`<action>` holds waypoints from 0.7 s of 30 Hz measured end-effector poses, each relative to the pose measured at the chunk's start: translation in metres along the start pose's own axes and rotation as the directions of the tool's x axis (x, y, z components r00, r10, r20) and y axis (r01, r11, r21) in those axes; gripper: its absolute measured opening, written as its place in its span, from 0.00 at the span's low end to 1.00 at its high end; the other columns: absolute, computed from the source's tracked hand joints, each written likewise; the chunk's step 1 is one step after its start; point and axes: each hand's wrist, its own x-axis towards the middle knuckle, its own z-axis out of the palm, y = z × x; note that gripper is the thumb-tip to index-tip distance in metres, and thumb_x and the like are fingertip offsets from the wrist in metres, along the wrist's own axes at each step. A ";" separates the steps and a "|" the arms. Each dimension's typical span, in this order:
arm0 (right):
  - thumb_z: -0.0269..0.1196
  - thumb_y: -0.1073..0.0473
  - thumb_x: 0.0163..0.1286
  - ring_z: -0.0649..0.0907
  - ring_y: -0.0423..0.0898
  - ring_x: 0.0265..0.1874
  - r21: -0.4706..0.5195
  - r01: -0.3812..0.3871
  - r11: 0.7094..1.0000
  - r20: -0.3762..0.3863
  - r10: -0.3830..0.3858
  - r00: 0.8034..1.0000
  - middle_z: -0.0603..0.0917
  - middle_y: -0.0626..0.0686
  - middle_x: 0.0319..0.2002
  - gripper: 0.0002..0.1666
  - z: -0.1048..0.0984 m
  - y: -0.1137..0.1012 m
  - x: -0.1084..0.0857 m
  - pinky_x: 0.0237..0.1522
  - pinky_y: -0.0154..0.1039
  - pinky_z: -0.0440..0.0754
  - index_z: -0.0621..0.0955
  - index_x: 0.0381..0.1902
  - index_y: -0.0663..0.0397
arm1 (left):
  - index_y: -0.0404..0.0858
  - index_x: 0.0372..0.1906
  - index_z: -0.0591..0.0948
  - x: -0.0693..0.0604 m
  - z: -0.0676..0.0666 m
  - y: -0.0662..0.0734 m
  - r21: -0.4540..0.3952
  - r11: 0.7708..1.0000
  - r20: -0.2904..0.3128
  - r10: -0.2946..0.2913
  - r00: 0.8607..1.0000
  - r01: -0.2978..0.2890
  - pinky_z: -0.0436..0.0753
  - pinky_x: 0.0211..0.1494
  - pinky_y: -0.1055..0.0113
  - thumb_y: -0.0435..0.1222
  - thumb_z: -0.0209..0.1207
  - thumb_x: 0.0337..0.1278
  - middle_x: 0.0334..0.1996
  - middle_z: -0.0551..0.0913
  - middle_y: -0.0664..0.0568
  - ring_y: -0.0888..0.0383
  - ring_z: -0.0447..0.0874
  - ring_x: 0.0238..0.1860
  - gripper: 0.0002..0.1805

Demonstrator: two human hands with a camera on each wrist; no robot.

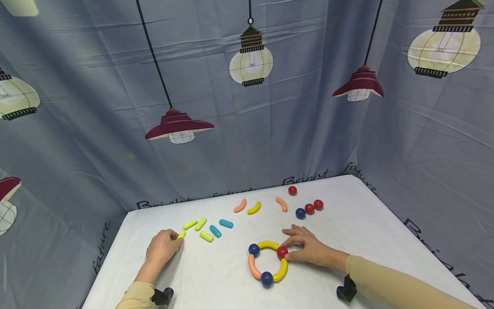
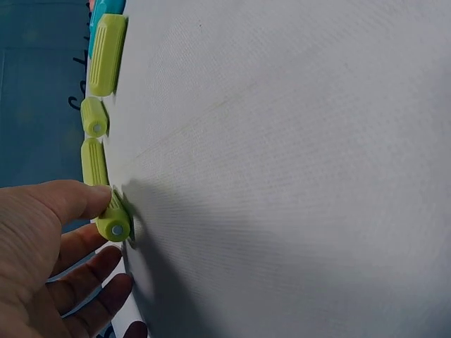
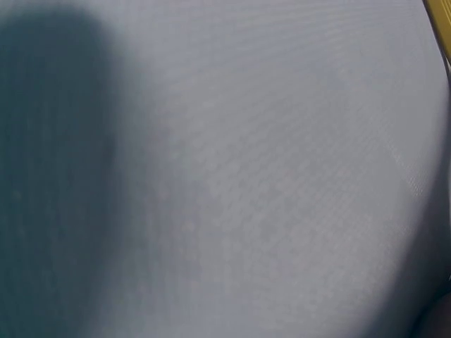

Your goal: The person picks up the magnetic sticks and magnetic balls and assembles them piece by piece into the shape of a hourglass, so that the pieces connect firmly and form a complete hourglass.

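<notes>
- Left hand [image 1: 162,247] pinches a lime-green, ribbed, plastic-looking rod [image 2: 117,220] between thumb and fingers, near the left edge of the white, cloth-covered tabletop [image 1: 216,274].
- Right hand [image 1: 306,249] holds a glossy red ball [image 1: 282,252] between thumb and forefinger, its other fingers reaching out loosely (its own wrist view shows mostly bare cloth).
- That ball sits on the right of a ring, well in from the far edge, whose other parts are two glossy navy-blue balls [image 1: 266,280], two yellow curved pieces [image 1: 281,271] and one salmon-pink curved piece [image 1: 253,267].
- As I judge it, the step in hand is picking up a rod while the ring is steadied.
- Next, the move probably calls for lifting the rod clear of three matching loose rods [image 1: 206,236] and two bright-blue rods [image 1: 215,231], then carrying it rightward to a ball, with light pressure so the ring keeps its shape.
- Toward the far edge lie spare curved pieces [image 1: 254,208] and spare balls [image 1: 309,209], well apart from both hands.
</notes>
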 end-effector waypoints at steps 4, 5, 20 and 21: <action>0.77 0.40 0.56 0.50 0.61 0.79 0.003 0.005 1.000 -0.005 -0.005 1.000 0.71 0.46 0.73 0.12 0.000 0.001 0.000 0.67 0.80 0.43 0.87 0.38 0.19 | 0.29 0.46 0.85 0.000 -0.002 0.002 0.015 1.000 0.000 0.005 1.000 -0.005 0.82 0.42 0.47 0.40 0.68 0.59 0.41 0.83 0.41 0.46 0.82 0.39 0.18; 0.77 0.40 0.56 0.50 0.61 0.79 0.006 0.005 1.000 -0.006 -0.005 1.000 0.71 0.46 0.73 0.12 0.000 0.001 0.000 0.67 0.80 0.43 0.87 0.38 0.19 | 0.29 0.45 0.85 0.000 -0.002 0.003 0.020 1.000 0.000 0.008 1.000 -0.008 0.82 0.42 0.47 0.40 0.68 0.59 0.40 0.83 0.41 0.46 0.82 0.39 0.17; 0.77 0.40 0.57 0.49 0.60 0.79 0.027 0.017 0.999 0.006 -0.017 1.000 0.71 0.45 0.73 0.12 0.000 0.000 0.000 0.69 0.78 0.42 0.87 0.39 0.19 | 0.31 0.42 0.85 -0.005 0.001 -0.004 0.063 0.996 -0.004 0.059 0.998 -0.059 0.82 0.43 0.47 0.37 0.70 0.57 0.40 0.81 0.42 0.47 0.80 0.40 0.14; 0.77 0.40 0.57 0.49 0.60 0.79 0.029 0.015 0.999 0.008 -0.016 1.000 0.71 0.45 0.73 0.12 0.000 0.000 -0.001 0.69 0.78 0.42 0.87 0.39 0.19 | 0.32 0.43 0.85 -0.007 0.001 -0.005 0.051 0.997 -0.006 0.057 0.998 -0.056 0.81 0.44 0.47 0.37 0.70 0.57 0.40 0.81 0.43 0.47 0.80 0.40 0.14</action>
